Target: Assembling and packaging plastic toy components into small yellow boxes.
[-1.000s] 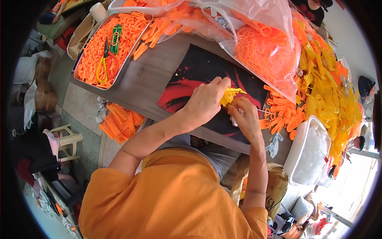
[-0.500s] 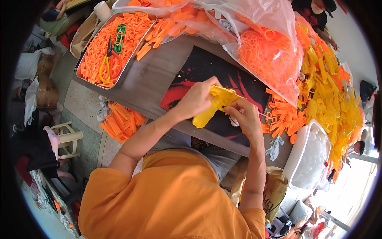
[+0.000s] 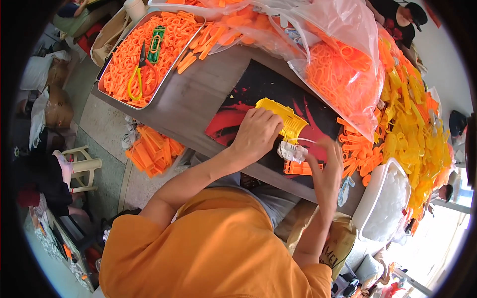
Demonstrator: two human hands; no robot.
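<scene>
My left hand [image 3: 257,133] has its fingers curled over the near edge of a yellow moulded plastic casing [image 3: 287,117], which lies on a black and red mat [image 3: 232,111]. Beside those fingertips is a small white mechanism [image 3: 292,152] with a thin wire and a white cord [image 3: 309,140] arching toward the right. My right hand [image 3: 328,158] is just right of it, thumb and fingers apart and somewhat blurred. Whether the cord touches its fingers is hard to make out. An orange rectangular frame [image 3: 298,168] sits under the mechanism at the mat's near edge.
On the left, a metal tray [image 3: 171,74] holds orange parts, with yellow-and-red-handled snips [image 3: 139,79] on top. A clear bag [image 3: 340,74] of orange pieces borders the mat. Yellow parts [image 3: 405,129] heap at right, near a white bin [image 3: 382,203]. A person [image 3: 402,22] is far right.
The yellow casing has gone from raised between both hands to lying on the mat. My right hand has let go of it and moved right; the white mechanism and orange frame now show.
</scene>
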